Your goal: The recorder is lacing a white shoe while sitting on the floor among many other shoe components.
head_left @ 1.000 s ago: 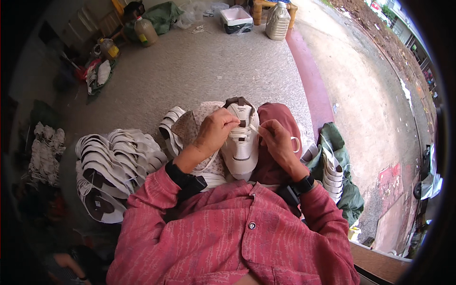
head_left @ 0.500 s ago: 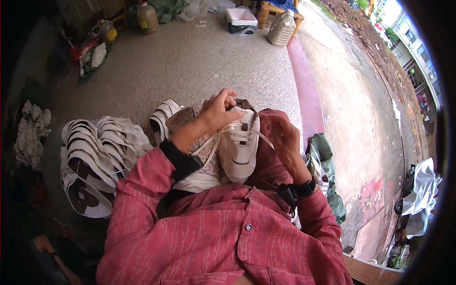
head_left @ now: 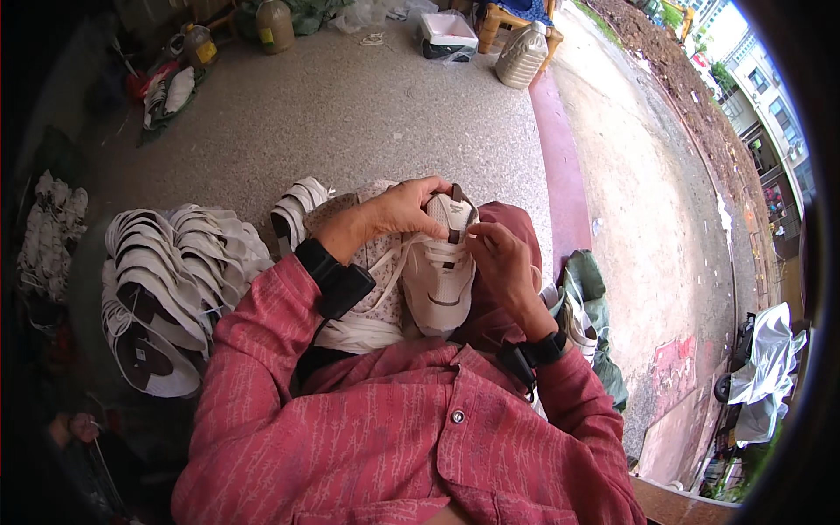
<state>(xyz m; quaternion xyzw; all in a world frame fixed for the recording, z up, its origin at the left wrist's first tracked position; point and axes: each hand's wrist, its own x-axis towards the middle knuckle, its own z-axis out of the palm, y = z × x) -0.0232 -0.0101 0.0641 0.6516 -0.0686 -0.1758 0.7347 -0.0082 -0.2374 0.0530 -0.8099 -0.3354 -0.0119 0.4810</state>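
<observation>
A cream and white sneaker upper [head_left: 435, 293] lies across my lap, toe toward me, with a brown lining showing at its collar. My left hand [head_left: 398, 213] is closed around the collar side and tongue, its thumb lying on the tongue near the top eyelets. At the opposite eyelet edge my right hand [head_left: 503, 262] pinches the shoelace close to the upper; the lace's tip is hidden by the fingers. Another stretch of white lace [head_left: 382, 267] hangs loose on the left side, over the patterned cloth [head_left: 363, 293] on my lap.
Stacked white shoe uppers [head_left: 166, 289] stand at my left, with a smaller stack [head_left: 299, 206] beyond my knee. A green sack [head_left: 588, 289] with more uppers sits at my right. Far off are a plastic jug [head_left: 522, 57], a white box [head_left: 448, 33] and a wooden stool [head_left: 499, 19].
My right hand has come leftward, from pulling the lace out to the side, up against the eyelet edge. My left hand has shifted from above the tongue to gripping the collar and tongue.
</observation>
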